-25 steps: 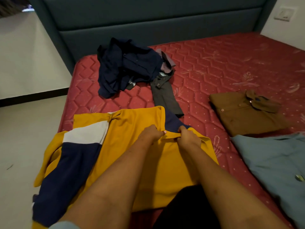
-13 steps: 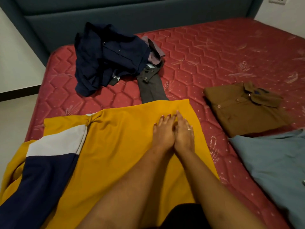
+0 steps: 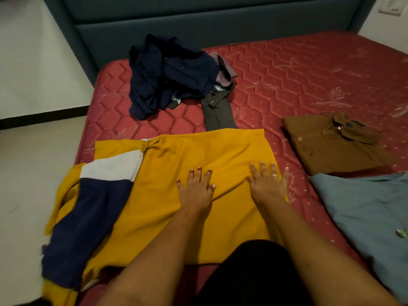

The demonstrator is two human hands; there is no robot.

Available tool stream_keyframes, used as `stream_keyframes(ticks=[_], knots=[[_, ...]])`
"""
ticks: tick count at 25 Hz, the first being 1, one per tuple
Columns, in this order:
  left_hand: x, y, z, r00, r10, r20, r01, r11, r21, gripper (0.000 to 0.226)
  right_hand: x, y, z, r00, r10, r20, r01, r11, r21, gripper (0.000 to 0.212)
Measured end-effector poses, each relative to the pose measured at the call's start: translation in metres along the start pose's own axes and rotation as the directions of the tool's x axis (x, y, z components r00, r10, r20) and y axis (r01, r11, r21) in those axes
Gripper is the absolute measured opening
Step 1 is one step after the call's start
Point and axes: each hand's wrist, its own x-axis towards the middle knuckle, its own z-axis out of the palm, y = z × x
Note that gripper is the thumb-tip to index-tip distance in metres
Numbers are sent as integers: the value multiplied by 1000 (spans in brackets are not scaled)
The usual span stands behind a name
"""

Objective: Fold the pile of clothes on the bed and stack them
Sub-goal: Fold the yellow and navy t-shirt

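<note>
Left hand (image 3: 195, 188) and right hand (image 3: 268, 186), grips flat open, on yellow shirt (image 3: 176, 155), sleeve (image 3: 92, 217) leftward

Bare forearms (image 3: 176, 237), black clothing (image 3: 254, 274).

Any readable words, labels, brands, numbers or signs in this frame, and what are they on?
No text can be read.
Small tag on the grey-blue garment: too small and blurred to read.
Wall switch plate: no legible marking.
Yellow shirt: plain colour blocks, no print visible.
</note>
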Motion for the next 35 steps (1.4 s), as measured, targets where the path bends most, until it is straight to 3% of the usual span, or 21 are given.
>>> stream_keyframes(ticks=[2, 3, 5, 7, 8, 10, 11, 13, 15, 17, 19, 20, 22, 24, 26, 28, 30, 32, 35], knots=[[-20, -38, -20, 986, -163, -24, 163, 986, -32, 59, 3, -40, -41, 987, 152, 59, -149, 987, -55, 51], [-31, -59, -35, 964, -264, -40, 261, 963, -66, 61, 7, -67, -60, 994, 109, 21, -109, 994, -1, 48], [-47, -109, -60, 864, -501, -50, 465, 832, -302, 70, 10, -136, -90, 984, -170, -55, 178, 958, 223, 47], [-63, -154, -87, 738, -661, 139, 599, 545, -586, 96, -4, -218, -108, 851, -523, -49, 501, 780, 376, 59], [-69, -173, -97, 689, -689, 226, 642, 435, -631, 107, -15, -254, -110, 764, -645, -12, 596, 698, 397, 69], [-73, -202, -111, 642, -735, 221, 726, 488, -485, 96, -31, -314, -102, 633, -766, 113, 702, 630, 331, 87], [-71, -213, -117, 625, -753, 205, 765, 537, -355, 77, -35, -338, -93, 615, -774, 150, 734, 631, 250, 88], [-62, -229, -128, 617, -733, 287, 786, 593, -177, 44, -30, -364, -80, 649, -746, 149, 740, 664, 108, 64], [-50, -236, -142, 697, -648, 309, 700, 709, -92, 23, -14, -372, -77, 668, -730, 145, 720, 683, 119, 33], [-35, -243, -166, 726, -571, 384, 628, 777, -32, 15, 4, -375, -81, 621, -764, 175, 702, 642, 308, 8], [-21, -244, -202, 734, -501, 458, 582, 812, -45, 15, 26, -378, -96, 595, -785, 172, 560, 559, 611, 16], [-9, -243, -219, 778, -470, 416, 551, 830, -92, 19, 40, -382, -108, 626, -770, 121, 477, 502, 721, 19], [28, -241, -249, 889, -443, 114, 457, 851, -260, 36, 87, -391, -136, 782, -609, -135, 436, 378, 817, 18], [59, -237, -257, 881, -371, -293, 242, 886, -395, 59, 132, -390, -158, 827, -440, -351, 513, 332, 792, 41], [81, -237, -237, 863, -177, -473, 116, 981, -157, 75, 153, -384, -159, 816, -431, -384, 554, 397, 731, 69], [90, -237, -192, 904, -48, -425, 82, 995, 62, 71, 149, -370, -139, 802, -467, -373, 577, 445, 684, 69], [94, -233, -148, 960, -28, -279, 53, 995, 85, 55, 146, -346, -107, 836, -413, -361, 542, 515, 664, 58], [103, -221, -123, 980, 53, -190, -36, 995, 89, 39, 150, -306, -80, 888, -288, -357, 454, 665, 593, 51], [128, -181, -115, 974, 186, -128, -176, 981, 82, 35, 165, -206, -64, 952, -100, -288, 207, 906, 370, 48]])
